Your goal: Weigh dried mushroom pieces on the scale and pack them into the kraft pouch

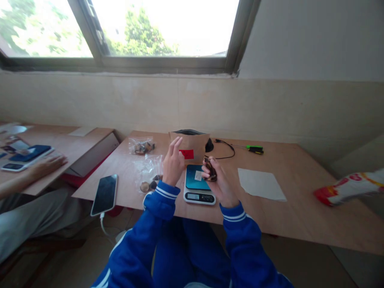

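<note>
your right hand point(217, 182) grips a dark piece point(211, 169) between fingers and thumb, above the scale point(198, 196) at the table's point(285, 216) front edge; your left hand point(173, 163) stands open and empty before the kraft pouch point(189, 145).

**Figure.** A glossy, dark brown lump point(211, 170) of irregular outline was pinched between the fingers point(205, 173) of the right hand point(219, 186), just above the right edge of a digital kitchen scale point(192, 182) with a teal platform and a lit display. The left hand point(173, 166) was raised, with its fingers spread, before an upright kraft-paper pouch point(195, 141). The pouch had a black-lined open mouth and a red label point(186, 154).
</note>
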A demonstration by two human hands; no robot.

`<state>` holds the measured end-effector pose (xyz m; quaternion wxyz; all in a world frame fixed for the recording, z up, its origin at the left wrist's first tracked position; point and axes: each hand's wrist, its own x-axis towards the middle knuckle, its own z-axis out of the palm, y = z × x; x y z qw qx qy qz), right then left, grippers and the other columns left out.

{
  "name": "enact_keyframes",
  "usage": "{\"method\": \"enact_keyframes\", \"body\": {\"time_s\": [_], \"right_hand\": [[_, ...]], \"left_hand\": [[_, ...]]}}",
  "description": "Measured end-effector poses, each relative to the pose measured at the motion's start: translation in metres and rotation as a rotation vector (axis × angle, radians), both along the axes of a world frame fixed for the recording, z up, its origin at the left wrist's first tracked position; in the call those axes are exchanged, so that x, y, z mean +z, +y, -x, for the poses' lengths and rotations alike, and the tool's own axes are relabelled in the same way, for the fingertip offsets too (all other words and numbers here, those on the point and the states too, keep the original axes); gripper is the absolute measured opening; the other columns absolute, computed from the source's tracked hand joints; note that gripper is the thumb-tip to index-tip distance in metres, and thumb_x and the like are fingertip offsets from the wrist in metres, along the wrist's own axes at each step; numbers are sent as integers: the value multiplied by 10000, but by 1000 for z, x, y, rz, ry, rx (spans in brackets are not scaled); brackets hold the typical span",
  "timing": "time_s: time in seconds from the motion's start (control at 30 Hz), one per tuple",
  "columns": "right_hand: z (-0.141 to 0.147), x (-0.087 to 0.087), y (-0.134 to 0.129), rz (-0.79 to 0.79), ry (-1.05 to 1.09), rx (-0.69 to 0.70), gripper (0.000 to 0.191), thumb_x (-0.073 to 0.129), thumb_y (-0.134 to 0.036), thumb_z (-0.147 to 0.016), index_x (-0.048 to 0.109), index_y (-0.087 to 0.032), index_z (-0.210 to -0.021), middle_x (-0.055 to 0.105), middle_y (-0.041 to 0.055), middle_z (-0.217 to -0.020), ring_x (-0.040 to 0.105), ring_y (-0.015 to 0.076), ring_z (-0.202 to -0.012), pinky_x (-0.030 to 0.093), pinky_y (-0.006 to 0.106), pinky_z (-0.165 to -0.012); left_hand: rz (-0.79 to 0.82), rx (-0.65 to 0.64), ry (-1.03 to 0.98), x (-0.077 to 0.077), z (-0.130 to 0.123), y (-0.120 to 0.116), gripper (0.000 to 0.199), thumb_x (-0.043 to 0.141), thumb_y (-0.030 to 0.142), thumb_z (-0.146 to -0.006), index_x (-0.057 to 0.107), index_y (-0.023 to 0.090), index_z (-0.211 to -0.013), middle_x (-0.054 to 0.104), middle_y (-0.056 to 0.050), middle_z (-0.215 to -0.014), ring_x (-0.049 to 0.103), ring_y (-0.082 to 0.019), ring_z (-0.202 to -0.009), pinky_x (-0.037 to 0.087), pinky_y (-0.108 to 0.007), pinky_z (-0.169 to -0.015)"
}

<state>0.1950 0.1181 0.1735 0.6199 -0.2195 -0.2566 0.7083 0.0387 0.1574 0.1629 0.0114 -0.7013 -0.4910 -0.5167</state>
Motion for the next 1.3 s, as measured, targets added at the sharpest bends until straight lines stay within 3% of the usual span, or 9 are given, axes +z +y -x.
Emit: {"method": "enact_keyframes", "body": {"time_s": [0.17,0.33,0.43,0.57,0.7,0.83,0.97,1.1,1.3], "right_hand": [[-4,47,29,-232,-221,27,223,711,-304,-718,538,-232,-839,546,-66,-689,454,57,-524,402,176,-477],[-1,72,66,-447,-385,-20,250,686,-382,-738,511,-246,-852,496,-92,-612,487,69,-521,415,188,-502],[8,70,82,-575,-525,61,267,679,-411,-739,514,-239,-858,497,-100,-574,503,75,-508,416,186,-497],[16,59,86,-695,-789,131,233,651,-396,-763,557,-205,-857,544,-79,-616,521,81,-535,431,188,-506],[18,51,84,-758,-856,85,144,630,-314,-781,594,-193,-849,569,-69,-658,493,72,-516,425,197,-524],[15,51,85,-824,-898,29,50,654,-206,-733,645,-179,-775,621,-39,-739,547,97,-667,457,220,-675],[9,57,89,-876,-954,132,60,677,-206,-714,682,-164,-757,663,-24,-772,580,116,-743,457,233,-743],[4,60,96,-847,-1046,232,209,680,-352,-748,716,-150,-788,687,-2,-749,583,131,-713,451,230,-664],[7,56,104,-892,-1139,136,361,608,-480,-812,732,-153,-722,715,22,-748,607,137,-700,443,226,-652]], "left_hand": [[46,-13,67,5,-17,33,612,389,84,-853,297,205,-1446,311,-114,-1532,475,-242,-1288,519,-339,-909],[-8,43,44,-8,-19,30,353,433,168,-903,500,178,-1249,519,-132,-1281,571,-223,-1122,515,-334,-877],[-76,77,-38,-16,-24,18,178,458,235,-928,580,187,-1048,552,-87,-1071,586,-184,-984,502,-316,-868],[-126,66,-109,-27,-28,3,162,450,200,-932,592,192,-1011,514,-74,-1049,550,-168,-966,494,-313,-870],[-164,51,-130,-41,-25,-10,163,467,177,-924,627,191,-954,465,-65,-1049,539,-144,-922,506,-294,-826],[-170,-6,-120,-51,-24,-19,171,480,167,-918,644,197,-955,453,-55,-1022,538,-141,-938,516,-284,-817],[-147,4,-127,-48,-24,-21,178,481,180,-920,654,205,-949,465,-52,-1001,541,-145,-949,517,-287,-826],[-142,-10,-133,-39,-22,-16,186,481,195,-924,666,213,-932,488,-49,-992,547,-139,-921,509,-275,-820],[-103,27,-143,-28,-18,-8,194,495,252,-921,682,202,-906,524,-54,-972,549,-160,-904,489,-303,-831]]}}
